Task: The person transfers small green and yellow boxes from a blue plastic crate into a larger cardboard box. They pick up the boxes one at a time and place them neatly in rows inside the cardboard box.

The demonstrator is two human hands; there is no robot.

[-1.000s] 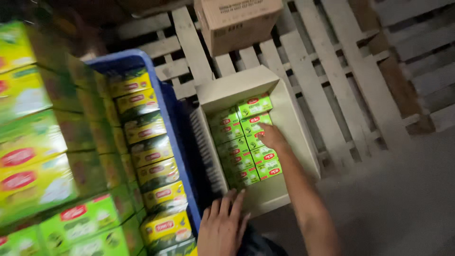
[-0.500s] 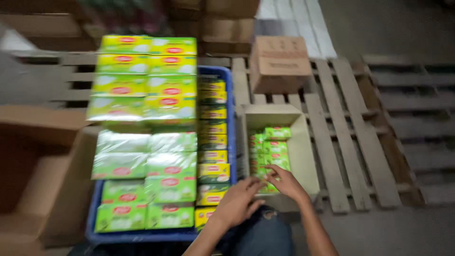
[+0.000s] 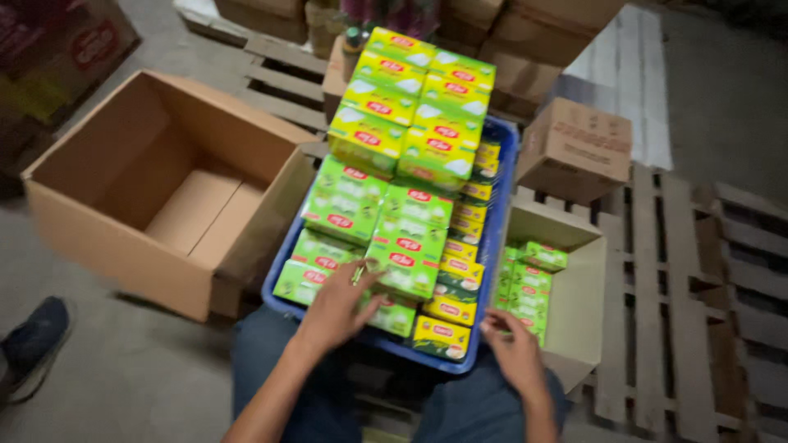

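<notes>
1. Wooden pallet slats fill the right half of the frame, running under everything stacked at centre.
2. Open cardboard carton sits at the left on the grey floor, flaps up, its near corner just beside the crate.
3. Blue crate stands at centre, packed with green and yellow boxes stacked above its rim; narrower yellow packs stand in a row along its right wall.
4. Closed brown carton rests at upper right, just beyond the crate's far corner.
5. Pale tray box lies right of the crate, touching it, with small green packs filling its left side.
6. Left hand, lower centre, lies on the nearest green boxes at the crate's near edge, fingers spread and lightly curled over their tops.
7. Right hand, lower right of centre, sits at the tray box's near corner, fingers bent toward the small green packs; blur hides whether it pinches one.
8. Dark shoe shows at the lower left edge.
</notes>
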